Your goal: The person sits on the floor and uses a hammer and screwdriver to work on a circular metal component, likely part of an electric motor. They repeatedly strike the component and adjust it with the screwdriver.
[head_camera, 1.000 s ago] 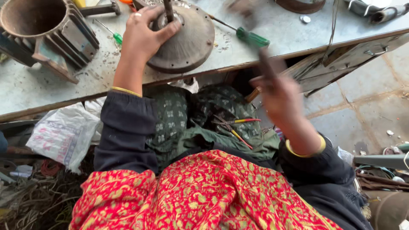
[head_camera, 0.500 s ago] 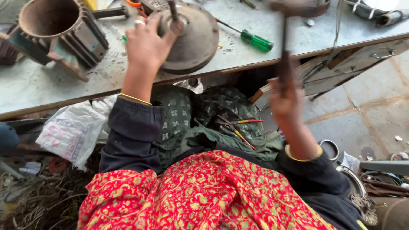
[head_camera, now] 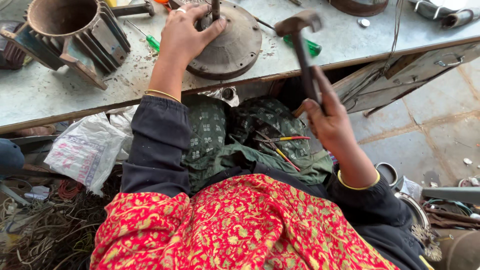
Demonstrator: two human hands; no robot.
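The left hand (head_camera: 186, 36) lies palm down on a round, dished metal end cover (head_camera: 231, 47), dull brown and rust-stained, its fingers spread and curled over the near rim with the thumb stretched toward the short steel shaft (head_camera: 215, 9) that stands upright from the cover's centre. The cover sits flat on a pale, scuffed workbench (head_camera: 60, 95) littered with grit and small flakes, close to the front edge. The right hand (head_camera: 327, 122) is closed in a firm fist around the dark handle of a hammer (head_camera: 300, 45), which it holds raised in the air just to the right of the cover; the blunt, worn metal head points left, level with the bench top. Behind the hammer lies a green-handled screwdriver (head_camera: 310, 47) on the bench, and a second, smaller green one (head_camera: 150, 41) lies left of the wrist. At the far left stands a heavy ribbed motor housing (head_camera: 70, 30), a hollow cylinder with cast fins and chipped blue-grey paint. Thin gold bangles ring both wrists over dark sleeves. In the lap, on green patterned cloth, rest slim tools with red and yellow grips (head_camera: 280, 145). A crumpled white plastic bag (head_camera: 87, 150) sits below the bench beside tangled wires (head_camera: 45, 230).
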